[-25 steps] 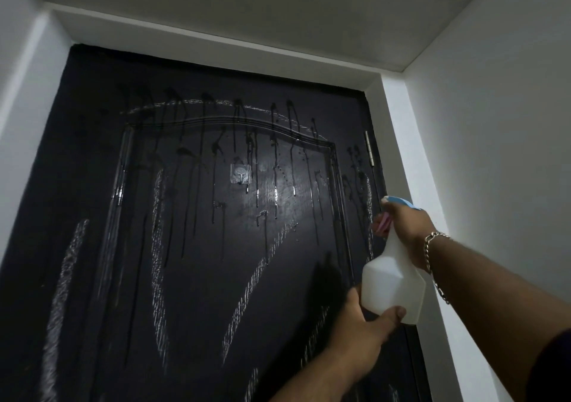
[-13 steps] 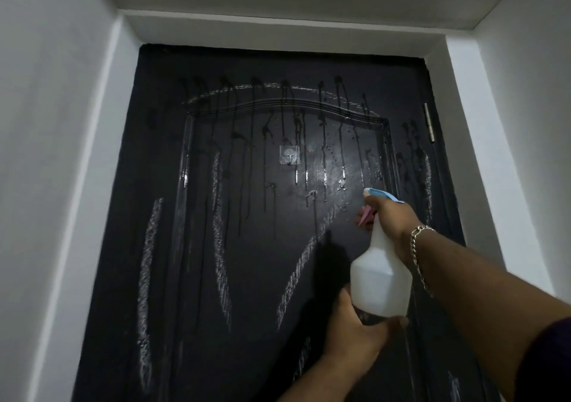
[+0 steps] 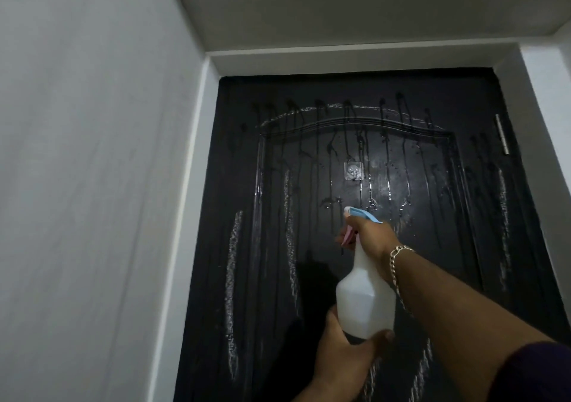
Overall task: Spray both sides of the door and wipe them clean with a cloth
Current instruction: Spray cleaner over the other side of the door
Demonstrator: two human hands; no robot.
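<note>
A black panelled door [image 3: 309, 278] fills the middle of the head view, shut and wet, with dark drips running down from its arched top. A white spray bottle [image 3: 364, 299] with a blue head and pink trigger points at the door's centre. My right hand [image 3: 369, 236] grips the bottle's neck, fingers round the trigger. My left hand [image 3: 343, 352] cups the bottle's base from below. No cloth is in sight.
A clear stick-on hook [image 3: 353, 170] sits on the upper panel. A metal hinge [image 3: 502, 137] is on the door's right edge. White walls [image 3: 92, 185] close in on both sides, with the ceiling [image 3: 340, 6] above.
My view has swung to the left, bringing the left wall into frame. Both hands and the bottle moved left across the door, from its right edge towards the centre.
</note>
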